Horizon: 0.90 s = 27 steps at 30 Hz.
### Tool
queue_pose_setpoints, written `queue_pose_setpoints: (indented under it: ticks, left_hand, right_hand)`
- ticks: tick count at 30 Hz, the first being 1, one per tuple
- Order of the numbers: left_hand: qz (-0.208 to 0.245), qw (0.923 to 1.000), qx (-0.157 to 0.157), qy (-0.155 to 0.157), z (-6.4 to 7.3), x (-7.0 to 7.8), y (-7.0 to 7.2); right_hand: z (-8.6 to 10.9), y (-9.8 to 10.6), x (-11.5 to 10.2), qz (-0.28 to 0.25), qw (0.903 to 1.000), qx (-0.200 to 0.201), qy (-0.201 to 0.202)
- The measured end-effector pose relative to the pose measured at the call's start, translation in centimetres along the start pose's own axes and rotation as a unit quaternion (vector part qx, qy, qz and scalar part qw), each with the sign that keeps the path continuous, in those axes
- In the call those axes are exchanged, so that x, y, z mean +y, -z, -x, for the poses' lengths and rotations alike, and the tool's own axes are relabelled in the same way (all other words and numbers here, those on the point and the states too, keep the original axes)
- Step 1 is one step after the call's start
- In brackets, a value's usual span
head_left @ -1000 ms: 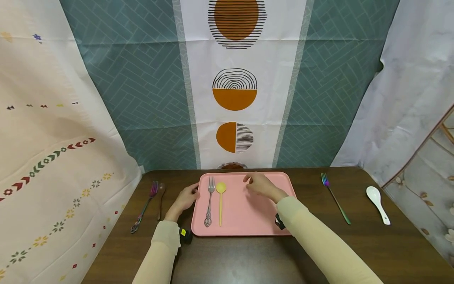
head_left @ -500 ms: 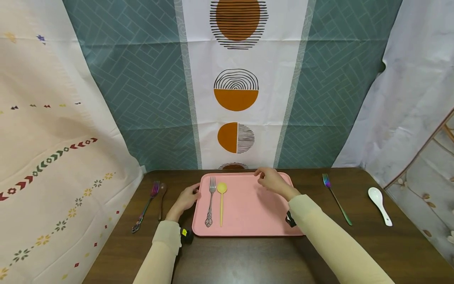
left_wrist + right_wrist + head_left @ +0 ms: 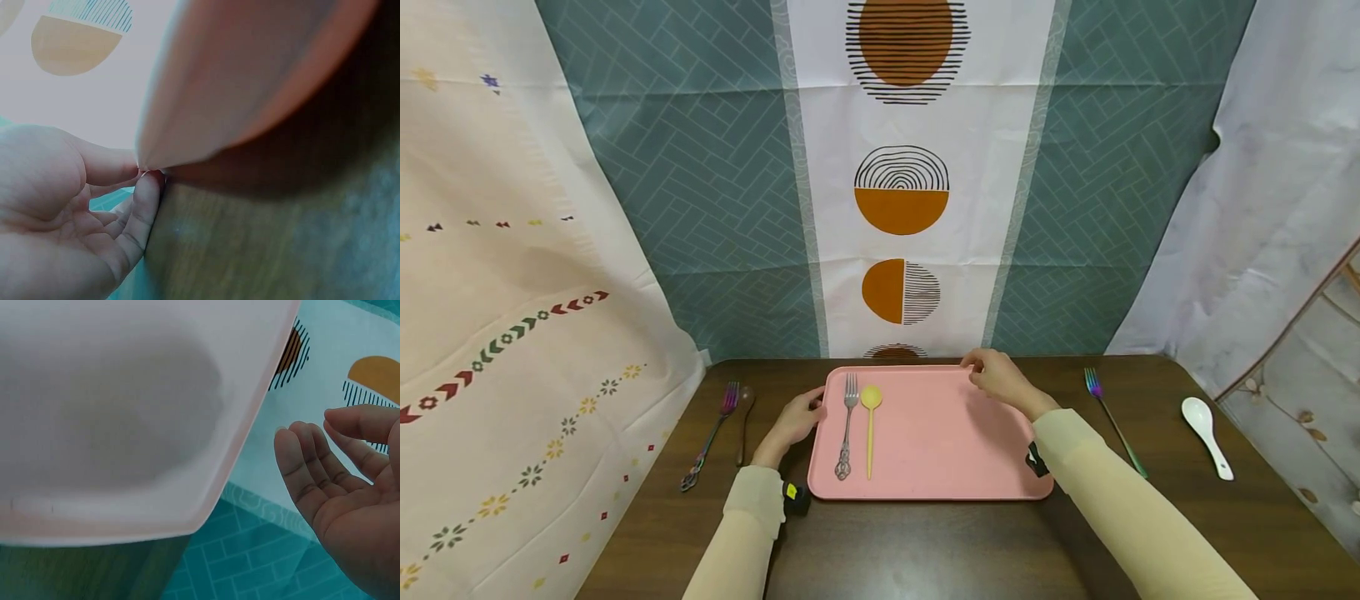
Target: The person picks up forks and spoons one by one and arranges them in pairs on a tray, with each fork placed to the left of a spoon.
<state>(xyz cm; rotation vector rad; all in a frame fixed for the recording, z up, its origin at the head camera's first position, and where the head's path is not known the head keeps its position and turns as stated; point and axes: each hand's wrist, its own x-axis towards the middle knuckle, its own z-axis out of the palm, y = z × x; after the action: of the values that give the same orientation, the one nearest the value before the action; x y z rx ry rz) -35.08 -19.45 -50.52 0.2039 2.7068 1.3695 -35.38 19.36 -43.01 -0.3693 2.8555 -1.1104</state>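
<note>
My left hand holds the left edge of a pink tray. In the left wrist view, thumb and fingertips of the left hand pinch the rim of the tray. A silver fork with an ornate handle and a yellow spoon lie side by side on the tray's left part. My right hand hovers over the tray's far right part, holding nothing. In the right wrist view, the right hand has loosely bent fingers, apart from the tray's rim.
Left of the tray, a multicoloured fork and a brown wooden spoon lie on the dark wooden table. To the right lie another multicoloured fork and a white spoon. Patterned cloth hangs behind the table.
My right hand has moved rightward across the tray, toward its far right part. The left hand stays at the tray's left edge. The fork and yellow spoon keep their places on the tray.
</note>
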Motion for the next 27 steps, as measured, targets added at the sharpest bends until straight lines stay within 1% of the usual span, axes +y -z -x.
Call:
queue_pose_setpoints:
  ticks: [4,15,21,27]
  left_hand:
    - [0.001,1.0,0.001,-0.001,0.0,0.0,0.0]
    - [-0.002,1.0,-0.002,-0.006,-0.2,-0.1,0.0]
    - [-0.003,1.0,0.0,-0.004,-0.2,0.0,0.1]
    - [-0.003,1.0,-0.002,-0.004,-0.2,0.0,0.1]
  right_hand:
    - [0.0,0.6,0.3,-0.003,1.0,0.001,-0.01]
    - [0.1,1.7,1.7,-0.015,0.9999,0.004,-0.005]
    - [0.1,2.2,2.2,-0.005,0.9999,0.016,0.003]
    - [0.4,2.5,2.7,-0.005,0.9998,0.015,-0.008]
